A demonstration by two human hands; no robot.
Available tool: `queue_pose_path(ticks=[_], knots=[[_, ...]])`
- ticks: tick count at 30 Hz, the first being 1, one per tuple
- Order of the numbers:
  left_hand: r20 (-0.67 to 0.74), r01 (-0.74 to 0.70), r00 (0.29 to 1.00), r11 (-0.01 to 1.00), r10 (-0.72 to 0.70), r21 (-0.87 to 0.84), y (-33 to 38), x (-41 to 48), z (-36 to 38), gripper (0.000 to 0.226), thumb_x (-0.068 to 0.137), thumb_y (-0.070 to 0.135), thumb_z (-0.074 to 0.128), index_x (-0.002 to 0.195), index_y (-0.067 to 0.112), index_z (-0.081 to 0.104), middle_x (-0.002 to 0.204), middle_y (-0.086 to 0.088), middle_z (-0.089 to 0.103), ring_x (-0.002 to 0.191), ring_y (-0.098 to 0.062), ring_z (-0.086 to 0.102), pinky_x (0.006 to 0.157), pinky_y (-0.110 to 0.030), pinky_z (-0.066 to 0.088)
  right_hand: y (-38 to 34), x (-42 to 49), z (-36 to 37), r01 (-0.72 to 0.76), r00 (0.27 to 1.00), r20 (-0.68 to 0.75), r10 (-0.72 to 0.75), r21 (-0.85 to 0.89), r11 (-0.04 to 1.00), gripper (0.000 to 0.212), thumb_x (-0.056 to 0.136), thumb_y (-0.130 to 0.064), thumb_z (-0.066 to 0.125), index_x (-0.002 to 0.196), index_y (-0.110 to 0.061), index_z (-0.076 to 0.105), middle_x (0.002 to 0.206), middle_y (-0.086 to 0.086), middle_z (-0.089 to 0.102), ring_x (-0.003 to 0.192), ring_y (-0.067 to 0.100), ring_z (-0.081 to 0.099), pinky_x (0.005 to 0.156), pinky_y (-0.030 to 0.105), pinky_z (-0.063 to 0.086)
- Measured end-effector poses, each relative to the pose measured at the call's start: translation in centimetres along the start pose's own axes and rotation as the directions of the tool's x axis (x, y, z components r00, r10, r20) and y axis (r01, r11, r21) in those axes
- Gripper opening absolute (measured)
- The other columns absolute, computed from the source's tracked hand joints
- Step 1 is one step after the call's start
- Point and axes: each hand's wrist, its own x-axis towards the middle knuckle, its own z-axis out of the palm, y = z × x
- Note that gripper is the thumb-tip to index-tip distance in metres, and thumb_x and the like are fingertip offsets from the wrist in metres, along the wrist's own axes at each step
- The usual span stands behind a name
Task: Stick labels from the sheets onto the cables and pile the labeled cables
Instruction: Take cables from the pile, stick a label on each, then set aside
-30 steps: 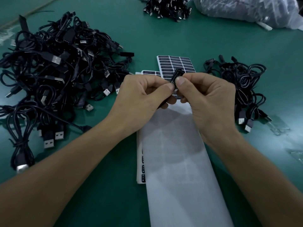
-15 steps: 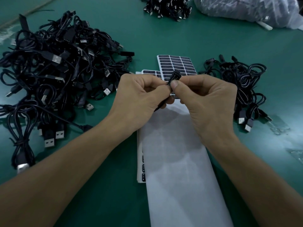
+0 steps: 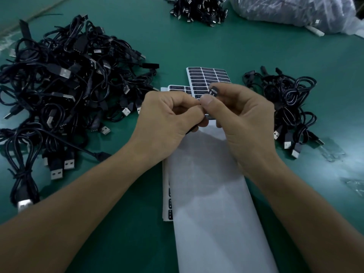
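Note:
My left hand and my right hand meet over the middle of the green table, both pinching one thin black cable. A small black label sticks up above my right thumb, folded around that cable. Behind the hands lies a label sheet with rows of black labels, and a second sheet peeks out to its left. A large tangle of black USB cables fills the left side. A smaller pile of cables lies to the right.
A long white backing sheet runs from under my hands toward me, with a strip of labels at its left edge. Another cable heap and a clear plastic bag sit at the far edge. Clear film scraps lie at the right.
My right thumb has slid down along the label, pressing it against the cable. More of the label now shows above my fingers. Both hands stay in nearly the same place.

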Motion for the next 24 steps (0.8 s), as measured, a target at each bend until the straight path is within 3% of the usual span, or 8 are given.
queue_pose_path(ticks=[3,6,11,14,16,18,21,24], knots=[[0.001,-0.021,1.000,0.999,0.021,0.047,-0.1,0.0,0.0,0.015,0.089,0.003,0.070,0.080,0.013,0.076,0.067,0.000,0.074,0.059,-0.007,0.068,0.056,-0.022,0.054,-0.2,0.1,0.0,0.011,1.000,0.017,-0.012,0.038,0.999,0.002,0.088,-0.012,0.074,0.088,-0.013,0.072,0.069,-0.007,0.071,0.061,0.001,0.061,0.060,0.013,0.047],[-0.027,-0.061,0.998,0.989,0.065,0.138,-0.2,-0.1,0.1,0.010,0.084,0.016,0.068,0.079,0.013,0.076,0.067,-0.001,0.074,0.063,-0.026,0.070,0.059,-0.042,0.058,-0.3,0.2,0.0,0.037,0.999,0.020,-0.038,0.036,0.999,0.009,0.092,-0.014,0.070,0.082,-0.013,0.071,0.065,-0.009,0.067,0.057,0.001,0.056,0.059,0.014,0.046],[-0.007,-0.168,0.983,0.921,0.182,0.351,0.0,-0.3,-0.2,0.027,0.089,0.040,0.068,0.077,0.017,0.069,0.059,0.001,0.068,0.057,-0.023,0.068,0.053,-0.044,0.052,-0.5,-0.2,0.2,0.111,0.993,0.050,-0.111,0.007,0.994,0.019,0.098,-0.016,0.062,0.083,-0.009,0.072,0.064,-0.007,0.067,0.060,0.002,0.057,0.060,0.015,0.046],[0.005,-0.244,0.962,0.854,0.272,0.460,0.1,-0.2,-0.5,0.023,0.093,0.039,0.063,0.089,0.018,0.070,0.060,0.000,0.066,0.058,-0.026,0.067,0.057,-0.046,0.053,-0.5,-0.1,0.1,0.123,0.992,0.024,-0.122,-0.031,0.992,0.023,0.102,-0.020,0.054,0.099,-0.010,0.074,0.072,-0.008,0.068,0.066,0.001,0.058,0.063,0.017,0.045],[-0.013,-0.325,0.918,0.772,0.396,0.547,0.2,0.0,-0.9,0.021,0.098,0.032,0.061,0.099,0.013,0.070,0.062,0.001,0.065,0.055,-0.024,0.061,0.056,-0.043,0.051,-0.4,-0.1,0.1,0.082,0.996,0.034,-0.081,-0.041,0.996,0.023,0.099,-0.021,0.053,0.114,-0.016,0.069,0.082,-0.010,0.068,0.072,0.002,0.058,0.067,0.019,0.046],[-0.063,-0.385,0.842,0.680,0.535,0.624,0.5,0.2,-1.3,0.018,0.100,0.026,0.061,0.101,0.009,0.068,0.066,0.003,0.066,0.057,-0.020,0.059,0.061,-0.039,0.049,-0.2,-0.3,0.3,0.110,0.987,0.130,-0.092,-0.143,0.983,0.031,0.090,-0.016,0.060,0.121,-0.016,0.066,0.086,-0.007,0.066,0.076,0.004,0.057,0.070,0.016,0.044],[-0.078,-0.472,0.709,0.553,0.701,0.687,0.6,0.2,-1.4,0.014,0.099,0.019,0.064,0.097,0.005,0.065,0.072,-0.002,0.068,0.067,-0.015,0.058,0.072,-0.037,0.043,0.2,-1.0,0.8,0.330,0.920,0.347,-0.182,-0.434,0.838,0.021,0.080,-0.021,0.073,0.098,-0.025,0.063,0.083,-0.007,0.061,0.074,0.007,0.052,0.064,0.015,0.039],[-0.003,-0.575,0.618,0.455,0.786,0.681,0.5,0.0,-1.1,0.008,0.099,0.016,0.065,0.098,0.011,0.059,0.071,-0.007,0.067,0.069,-0.016,0.051,0.070,-0.040,0.044,0.2,-1.0,1.1,0.346,0.910,0.379,-0.170,-0.467,0.814,0.015,0.081,-0.034,0.072,0.084,-0.031,0.058,0.075,-0.013,0.059,0.069,0.008,0.055,0.062,0.021,0.043]])
